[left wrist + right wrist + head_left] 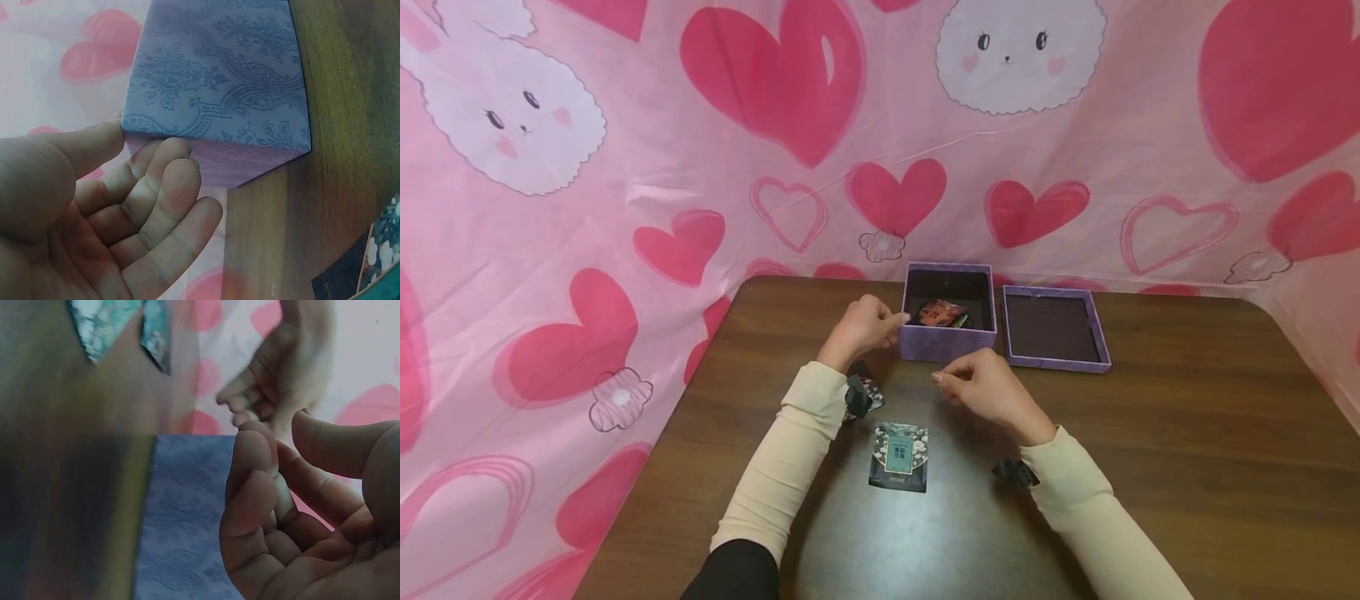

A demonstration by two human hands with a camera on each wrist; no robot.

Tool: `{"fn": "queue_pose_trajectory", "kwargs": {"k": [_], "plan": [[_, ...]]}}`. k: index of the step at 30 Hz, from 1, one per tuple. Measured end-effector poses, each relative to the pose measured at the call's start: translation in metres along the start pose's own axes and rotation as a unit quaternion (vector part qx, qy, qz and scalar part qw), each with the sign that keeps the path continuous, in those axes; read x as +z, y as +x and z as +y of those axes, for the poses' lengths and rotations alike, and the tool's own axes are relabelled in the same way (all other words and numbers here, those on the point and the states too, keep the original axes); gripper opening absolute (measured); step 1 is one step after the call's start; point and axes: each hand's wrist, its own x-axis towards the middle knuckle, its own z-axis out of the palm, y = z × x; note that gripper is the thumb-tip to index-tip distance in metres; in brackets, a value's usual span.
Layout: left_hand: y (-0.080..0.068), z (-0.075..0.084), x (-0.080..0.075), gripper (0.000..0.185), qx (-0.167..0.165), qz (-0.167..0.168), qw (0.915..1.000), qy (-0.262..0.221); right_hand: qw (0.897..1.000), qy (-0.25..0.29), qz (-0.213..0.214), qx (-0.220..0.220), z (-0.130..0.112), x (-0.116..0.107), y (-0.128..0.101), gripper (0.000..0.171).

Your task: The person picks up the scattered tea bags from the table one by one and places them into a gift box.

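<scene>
A purple patterned box [947,342] stands open on the brown table [1187,433], with a red and black packet [938,313] inside. My left hand [891,321] is at the box's near left corner. In the left wrist view its thumb [94,147] touches the corner edge of the box [219,81], and the fingers are loosely bent and hold nothing. My right hand [947,383] hovers just in front of the box, loosely curled and empty. The right wrist view shows that hand [281,434] over the box [187,512]. A dark teal packet [898,457] lies flat between my forearms.
The box's lid [1052,329] lies upside down just right of the box. A pink cloth with hearts and bunnies [700,167] hangs behind the table and along its left side. The teal packet also shows in the left wrist view [375,262] and the right wrist view [119,325].
</scene>
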Motion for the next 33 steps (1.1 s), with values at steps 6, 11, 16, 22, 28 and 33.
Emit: {"fn": "queue_pose_trajectory", "kwargs": {"k": [6,11,16,22,28,33], "plan": [[-0.002,0.002,-0.002,0.035,0.002,0.001,1.0000,0.000,1.000,-0.012,-0.019,-0.005,0.005,0.015,-0.004,0.018],[-0.003,0.002,-0.001,0.034,0.000,0.002,1.0000,-0.003,0.999,-0.019,-0.033,-0.009,0.008,0.025,-0.006,0.018],[-0.001,0.000,0.000,0.036,-0.003,0.000,1.0000,-0.001,0.998,-0.035,-0.050,-0.006,0.012,0.036,-0.010,0.020],[-0.003,0.000,-0.001,0.038,0.002,0.000,1.0000,-0.002,0.997,-0.061,-0.053,-0.008,0.013,0.045,-0.012,0.018],[-0.003,0.001,0.000,0.037,-0.004,0.000,0.9999,-0.010,0.995,-0.075,-0.066,-0.002,0.015,0.050,-0.013,0.020],[-0.003,0.001,-0.001,0.036,-0.001,0.003,0.9999,-0.010,0.994,-0.088,-0.063,0.017,0.016,0.054,-0.013,0.022]]}}
